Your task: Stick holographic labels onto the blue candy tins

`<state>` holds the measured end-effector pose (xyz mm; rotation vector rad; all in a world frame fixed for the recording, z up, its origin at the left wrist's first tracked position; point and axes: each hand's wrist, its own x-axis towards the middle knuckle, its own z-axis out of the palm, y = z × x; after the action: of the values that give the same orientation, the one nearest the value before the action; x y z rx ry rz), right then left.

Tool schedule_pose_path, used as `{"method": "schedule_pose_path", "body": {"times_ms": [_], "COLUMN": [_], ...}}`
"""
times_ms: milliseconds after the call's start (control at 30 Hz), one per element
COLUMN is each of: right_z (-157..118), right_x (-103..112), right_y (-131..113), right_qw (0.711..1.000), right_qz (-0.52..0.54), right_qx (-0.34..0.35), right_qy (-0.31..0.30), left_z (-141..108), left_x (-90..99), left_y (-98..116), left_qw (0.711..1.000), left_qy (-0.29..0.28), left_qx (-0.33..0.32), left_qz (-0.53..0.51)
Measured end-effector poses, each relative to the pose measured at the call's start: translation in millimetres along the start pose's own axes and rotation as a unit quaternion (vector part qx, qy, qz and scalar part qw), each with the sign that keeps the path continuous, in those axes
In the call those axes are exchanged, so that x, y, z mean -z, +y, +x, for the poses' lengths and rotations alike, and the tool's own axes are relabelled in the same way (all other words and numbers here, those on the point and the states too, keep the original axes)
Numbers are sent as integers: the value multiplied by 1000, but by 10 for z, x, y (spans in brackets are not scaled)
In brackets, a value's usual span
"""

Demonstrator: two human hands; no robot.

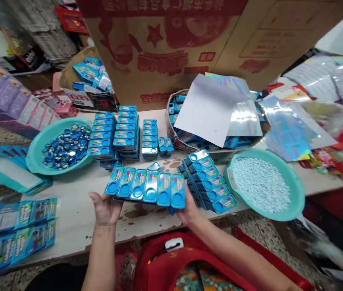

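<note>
Between my two hands, above the front of the white table, is a row of several blue tins [150, 186] with round recesses. My left hand [107, 208] is at the row's left end, thumb pointing away, its fingers partly under the tins. At the right end my right hand [189, 208] presses against the last tin, fingers partly hidden behind it. Right of the row, more blue tins [210, 180] stand in a slanted stack. Behind it are upright stacks of blue tins [125, 133] and a shorter stack [150, 137].
A teal bowl [34, 155] of blue and silver round pieces is at left, a teal bowl [298, 198] of pale pellets at right. Behind stand a large cardboard box [159, 56] and a carton of tins under white sheets [204, 109]. Printed blue packs [4, 238] lie front left.
</note>
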<state>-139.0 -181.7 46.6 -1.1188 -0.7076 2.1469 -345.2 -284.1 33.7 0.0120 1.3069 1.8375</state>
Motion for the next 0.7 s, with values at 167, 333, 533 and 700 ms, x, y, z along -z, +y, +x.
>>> {"method": "schedule_pose_path", "body": {"times_ms": [167,333,533,700], "right_z": [-435,-370,-192,102], "right_x": [302,682,1042,961], "right_y": [280,123,190,160], "right_qw": [998,985,954,997], "right_qz": [55,-132,-262,-79], "right_qx": [-20,111,136,5], "right_qy": [9,28,-46,-10], "left_z": [137,402,652,467], "left_x": [-238,-553,-577,-626], "left_y": [-245,-528,-772,-740], "left_qw": [997,998,997,999], "left_qy": [63,-23,-41,-5], "left_qx": [15,-34,-35,-44], "left_qz": [30,43,56,5]}}
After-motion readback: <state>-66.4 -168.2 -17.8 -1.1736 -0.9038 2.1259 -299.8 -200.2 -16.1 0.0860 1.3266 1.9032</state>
